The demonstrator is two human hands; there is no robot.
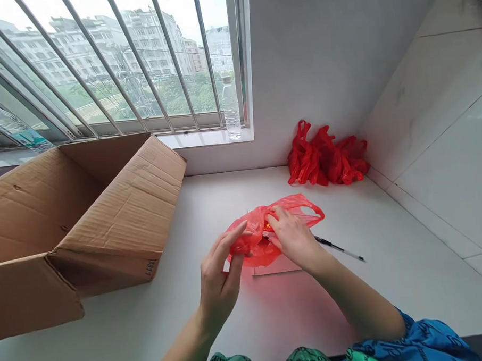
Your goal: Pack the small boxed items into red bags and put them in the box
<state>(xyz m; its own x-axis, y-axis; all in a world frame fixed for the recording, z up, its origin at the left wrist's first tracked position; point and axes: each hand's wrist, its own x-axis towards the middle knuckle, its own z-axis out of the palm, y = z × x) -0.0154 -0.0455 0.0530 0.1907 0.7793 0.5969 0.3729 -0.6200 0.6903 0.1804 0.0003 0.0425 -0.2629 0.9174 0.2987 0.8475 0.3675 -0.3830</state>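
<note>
The white desk [183, 321] runs under both grips. Big open cardboard box [118, 207] sits left of your L grip [221, 272], near but not touching. Barred window [100, 64] is well ahead of the grips, w/ plastic water bottle [231, 109] standing on its sill [207, 138]. Bunch of red carrier bags [323, 158] lies in desk corner, ahead of your R grip [293, 239], well apart.

Red plastic carrier bag [256, 254] is crumpled between your grips, over a white sheet [276, 267]. Looks v. light, soft, thin: slippery film, no stiffness, prob. easy to tear. Best hold prob. a gathered bunch of film or the handle loop [306, 207], just ahead of R grip, not a flat pinch on one layer.

R grip: fingers bunched down on bag's middle, looks clamped. L grip: fingers & thumb apart, around bag's left edge, no firm pinch. Black-and-clear pen [340, 249] lies just right of R grip.
</note>
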